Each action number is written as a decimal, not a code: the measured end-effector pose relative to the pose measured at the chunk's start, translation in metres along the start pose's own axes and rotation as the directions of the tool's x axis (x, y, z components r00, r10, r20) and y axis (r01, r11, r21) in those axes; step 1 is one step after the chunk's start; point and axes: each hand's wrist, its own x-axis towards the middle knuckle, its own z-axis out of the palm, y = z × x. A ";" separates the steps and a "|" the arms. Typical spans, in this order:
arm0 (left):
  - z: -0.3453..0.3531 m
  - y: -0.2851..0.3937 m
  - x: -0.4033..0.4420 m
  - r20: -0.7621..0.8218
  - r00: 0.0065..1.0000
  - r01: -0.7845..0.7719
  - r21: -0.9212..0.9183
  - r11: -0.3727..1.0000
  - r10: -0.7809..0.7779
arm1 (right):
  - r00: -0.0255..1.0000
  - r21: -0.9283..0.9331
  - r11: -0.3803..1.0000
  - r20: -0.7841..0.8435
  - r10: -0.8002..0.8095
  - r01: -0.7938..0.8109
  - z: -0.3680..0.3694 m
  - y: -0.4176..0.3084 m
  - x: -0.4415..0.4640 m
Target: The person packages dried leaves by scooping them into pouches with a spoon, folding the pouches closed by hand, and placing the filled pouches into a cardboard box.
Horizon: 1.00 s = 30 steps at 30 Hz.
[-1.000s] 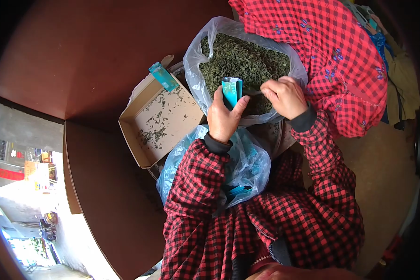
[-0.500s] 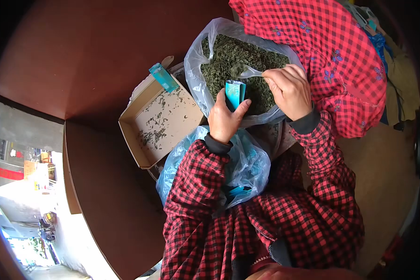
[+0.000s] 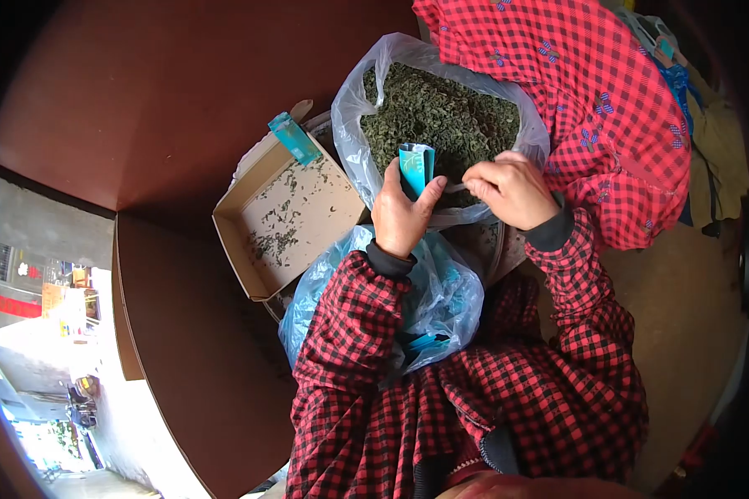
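Note:
My left hand (image 3: 399,218) grips a small teal packet (image 3: 416,170) upright, its open mouth facing up. Close by on the right, my right hand (image 3: 518,193) is closed in a pinch around the clear plastic spoon seen a moment earlier. Most of that spoon is now hidden by the fingers or down in the leaves. Both hands are over the near side of a clear plastic bag (image 3: 349,125) full of dried, crumbled green leaves (image 3: 441,104). Below my left wrist lies a bluish plastic bag (image 3: 453,312) with several teal packets inside.
A shallow cardboard box (image 3: 314,208) with scattered leaf bits stands left of the leaf bag. Another teal packet (image 3: 294,139) rests on its far corner. Red checked cloth (image 3: 591,116) lies to the right. A brown panel (image 3: 208,358) rises at the left.
My right hand has moved down and turned, bringing the spoon from the middle of the leaves toward the bag's near edge. My left hand and its packet have barely moved.

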 end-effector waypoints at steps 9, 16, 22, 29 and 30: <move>-0.001 0.001 0.001 0.033 0.999 0.004 0.064 0.998 -0.007 | 0.949 -0.197 0.980 -0.312 -0.036 -0.027 0.023 0.027 0.020; 0.000 0.005 -0.001 0.038 0.999 -0.011 0.098 0.995 0.007 | 0.909 -0.284 0.958 -0.391 -0.140 0.025 -0.006 -0.006 0.020; 0.000 0.004 -0.002 0.039 0.999 0.004 0.116 0.993 -0.009 | 0.886 -0.317 0.944 -0.405 -0.224 0.094 -0.007 -0.016 0.019; 0.000 0.002 -0.002 0.042 0.999 -0.005 0.110 0.994 0.001 | 0.941 -0.318 0.948 -0.325 -0.093 -0.016 -0.004 -0.001 0.008; 0.000 0.002 -0.001 0.046 0.999 0.001 0.100 0.995 -0.006 | 0.974 -0.273 0.961 -0.226 -0.022 -0.042 -0.004 0.001 0.006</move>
